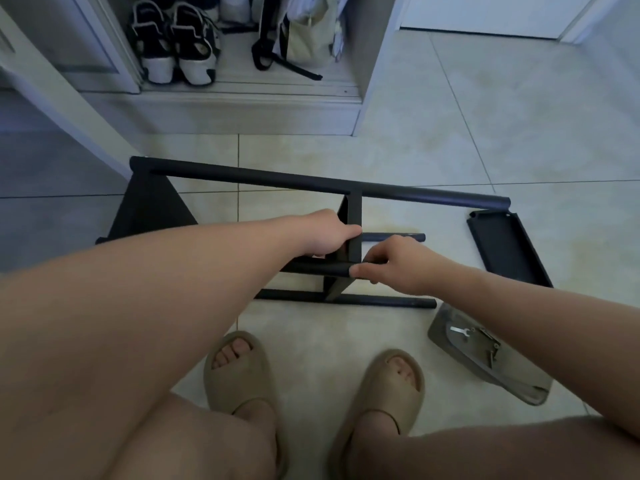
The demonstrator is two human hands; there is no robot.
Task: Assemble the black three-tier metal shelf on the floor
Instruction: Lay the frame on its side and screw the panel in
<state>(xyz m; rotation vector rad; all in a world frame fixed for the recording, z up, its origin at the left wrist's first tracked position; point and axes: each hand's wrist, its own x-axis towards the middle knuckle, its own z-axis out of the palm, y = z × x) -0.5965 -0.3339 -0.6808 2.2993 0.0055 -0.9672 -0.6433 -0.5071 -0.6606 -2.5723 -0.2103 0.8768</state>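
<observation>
- Two tiers appear to be fitted already on the black shelf frame point(242, 181), which lies on its side on the tiled floor point(485, 133). It is best kept lying flat, so that the posts are not twisted while a joint is being made.
- One loose tray point(509, 251) lies on the floor just right of the frame, apart from it, and is judged to be the tier not yet mounted.
- The middle tier point(351, 223) is gripped along its edge by the left hand point(325, 233). It should be held square to the posts.
- The end of the near post point(322, 268) is pinched by the right hand point(391, 265) at the tier's corner. The post should be seated fully before anything is tightened.
- The hardware bag point(485, 351) lies on the floor near the right forearm, and a small wrench point(457, 330) can be seen inside. Screws are better left in it until called for.
</observation>
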